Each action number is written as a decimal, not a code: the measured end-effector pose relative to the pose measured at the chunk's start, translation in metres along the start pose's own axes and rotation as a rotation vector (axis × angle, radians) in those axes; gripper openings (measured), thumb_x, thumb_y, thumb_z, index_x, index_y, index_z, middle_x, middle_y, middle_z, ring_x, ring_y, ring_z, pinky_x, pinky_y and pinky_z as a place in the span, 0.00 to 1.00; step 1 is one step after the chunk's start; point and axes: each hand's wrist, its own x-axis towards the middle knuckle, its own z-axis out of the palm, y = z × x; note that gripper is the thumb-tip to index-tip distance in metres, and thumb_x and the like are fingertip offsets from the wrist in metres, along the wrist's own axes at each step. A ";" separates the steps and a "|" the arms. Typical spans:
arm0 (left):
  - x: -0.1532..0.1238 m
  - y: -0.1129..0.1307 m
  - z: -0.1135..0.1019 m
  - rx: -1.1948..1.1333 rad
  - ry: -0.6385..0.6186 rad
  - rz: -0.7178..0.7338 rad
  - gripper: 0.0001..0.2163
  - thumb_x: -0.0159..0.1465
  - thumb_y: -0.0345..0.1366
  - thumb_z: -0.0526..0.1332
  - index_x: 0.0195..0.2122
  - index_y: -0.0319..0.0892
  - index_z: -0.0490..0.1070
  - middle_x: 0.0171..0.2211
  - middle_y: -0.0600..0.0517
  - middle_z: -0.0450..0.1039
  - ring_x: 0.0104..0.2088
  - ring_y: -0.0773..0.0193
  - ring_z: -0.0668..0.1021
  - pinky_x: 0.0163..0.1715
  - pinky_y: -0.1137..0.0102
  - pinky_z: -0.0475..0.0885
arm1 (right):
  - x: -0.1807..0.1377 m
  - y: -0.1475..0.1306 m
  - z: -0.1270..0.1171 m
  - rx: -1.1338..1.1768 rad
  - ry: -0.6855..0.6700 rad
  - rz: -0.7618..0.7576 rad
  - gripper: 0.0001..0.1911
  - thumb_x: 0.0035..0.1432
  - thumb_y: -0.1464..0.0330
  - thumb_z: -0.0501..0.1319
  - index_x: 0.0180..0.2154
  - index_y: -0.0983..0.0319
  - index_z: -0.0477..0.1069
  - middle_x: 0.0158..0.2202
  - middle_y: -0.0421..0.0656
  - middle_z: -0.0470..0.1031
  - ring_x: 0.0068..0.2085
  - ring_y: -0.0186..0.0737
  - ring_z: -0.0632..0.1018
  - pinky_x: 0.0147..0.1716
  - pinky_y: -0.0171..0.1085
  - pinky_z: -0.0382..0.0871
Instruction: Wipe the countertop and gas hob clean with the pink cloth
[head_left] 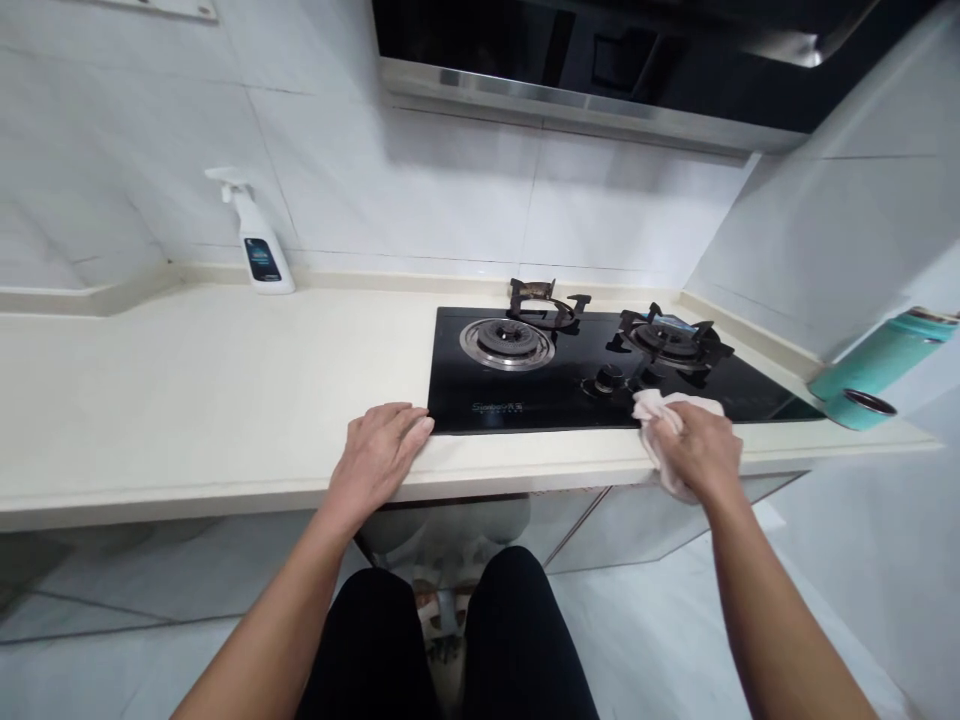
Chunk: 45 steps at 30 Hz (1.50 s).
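My right hand [699, 448] is closed on a pale pink cloth [654, 408], pressed on the front edge of the black glass hob [577, 400], just below its control knob [609, 378]. My left hand [384, 447] lies flat with fingers together on the cream countertop [195, 400], its fingertips touching the hob's front left corner. The left burner [508, 342] is bare; its loose pan support [546, 303] sits behind it. The right burner [671, 338] carries its pan support.
A white spray bottle [255, 235] stands at the back of the countertop by the tiled wall. A teal flask [885, 355] and its teal cap [859, 408] sit at the right end. A range hood [600, 70] hangs overhead. My legs are below the counter edge.
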 end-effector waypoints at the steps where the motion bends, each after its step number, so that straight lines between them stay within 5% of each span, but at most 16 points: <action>1: -0.001 0.001 0.000 -0.004 0.012 0.003 0.27 0.76 0.55 0.46 0.57 0.48 0.79 0.59 0.44 0.78 0.63 0.45 0.75 0.62 0.47 0.66 | -0.008 -0.021 0.000 0.018 -0.025 -0.069 0.21 0.62 0.55 0.57 0.49 0.55 0.80 0.48 0.50 0.82 0.51 0.58 0.77 0.46 0.49 0.65; 12: -0.005 -0.014 0.007 -0.164 0.275 0.122 0.24 0.77 0.52 0.50 0.62 0.44 0.74 0.61 0.41 0.75 0.64 0.49 0.74 0.66 0.50 0.67 | -0.079 -0.266 0.003 0.342 -0.377 -0.649 0.15 0.65 0.59 0.59 0.48 0.59 0.75 0.53 0.51 0.79 0.56 0.57 0.72 0.54 0.52 0.62; 17: -0.017 -0.020 -0.011 -0.155 0.259 0.192 0.27 0.76 0.55 0.52 0.70 0.48 0.66 0.70 0.41 0.66 0.71 0.48 0.67 0.70 0.49 0.61 | -0.098 -0.317 0.021 0.727 -0.536 -0.686 0.19 0.67 0.59 0.57 0.55 0.58 0.69 0.59 0.51 0.75 0.63 0.56 0.69 0.64 0.58 0.58; 20: -0.024 -0.019 -0.025 -0.045 0.044 0.215 0.33 0.71 0.59 0.58 0.72 0.47 0.63 0.72 0.39 0.63 0.71 0.44 0.67 0.69 0.50 0.63 | -0.092 -0.311 0.032 1.121 -0.664 -0.426 0.22 0.65 0.60 0.55 0.60 0.55 0.63 0.64 0.50 0.71 0.64 0.50 0.71 0.64 0.53 0.63; 23: -0.021 -0.008 -0.035 0.128 -0.171 0.213 0.37 0.67 0.58 0.65 0.72 0.46 0.64 0.68 0.37 0.69 0.67 0.42 0.72 0.66 0.49 0.65 | -0.074 -0.280 0.032 1.276 -0.679 -0.274 0.24 0.66 0.56 0.53 0.61 0.55 0.59 0.67 0.53 0.68 0.63 0.49 0.74 0.59 0.52 0.70; 26: -0.005 0.015 -0.036 0.294 -0.197 0.198 0.42 0.59 0.60 0.72 0.71 0.48 0.66 0.72 0.36 0.62 0.71 0.35 0.65 0.68 0.43 0.58 | -0.050 -0.225 0.022 1.285 -0.421 -0.321 0.23 0.64 0.53 0.58 0.57 0.53 0.65 0.63 0.50 0.73 0.62 0.51 0.75 0.61 0.54 0.69; 29: 0.015 0.041 -0.025 0.311 -0.354 0.148 0.48 0.54 0.64 0.73 0.72 0.50 0.64 0.76 0.38 0.53 0.74 0.30 0.57 0.68 0.40 0.57 | -0.026 -0.163 0.017 1.008 -0.132 -0.369 0.21 0.64 0.50 0.59 0.52 0.55 0.72 0.57 0.49 0.76 0.59 0.52 0.75 0.62 0.55 0.67; 31: 0.024 0.059 -0.010 0.276 -0.429 0.132 0.43 0.58 0.65 0.69 0.71 0.50 0.66 0.75 0.39 0.57 0.72 0.32 0.60 0.66 0.42 0.60 | -0.014 -0.128 0.025 0.847 -0.046 -0.346 0.21 0.63 0.50 0.57 0.49 0.56 0.74 0.54 0.50 0.77 0.57 0.53 0.76 0.61 0.55 0.67; 34: 0.031 0.089 0.022 0.240 -0.342 0.173 0.34 0.66 0.64 0.60 0.64 0.47 0.73 0.67 0.41 0.68 0.66 0.37 0.67 0.66 0.46 0.60 | -0.004 -0.094 0.051 0.650 -0.058 -0.315 0.24 0.62 0.49 0.54 0.47 0.57 0.76 0.52 0.52 0.78 0.55 0.56 0.77 0.59 0.57 0.69; 40: 0.048 0.146 0.075 0.172 -0.261 0.147 0.32 0.65 0.65 0.58 0.61 0.50 0.76 0.62 0.40 0.71 0.64 0.34 0.65 0.62 0.41 0.59 | 0.002 -0.076 0.092 0.453 -0.067 -0.413 0.26 0.66 0.50 0.50 0.50 0.58 0.76 0.53 0.53 0.79 0.59 0.58 0.75 0.62 0.57 0.67; 45: 0.039 0.130 0.071 0.120 -0.205 0.143 0.25 0.66 0.59 0.61 0.56 0.50 0.79 0.59 0.42 0.74 0.60 0.37 0.68 0.58 0.43 0.64 | 0.004 -0.069 0.096 0.320 -0.080 -0.507 0.29 0.67 0.48 0.49 0.51 0.59 0.77 0.56 0.55 0.78 0.61 0.60 0.74 0.62 0.60 0.67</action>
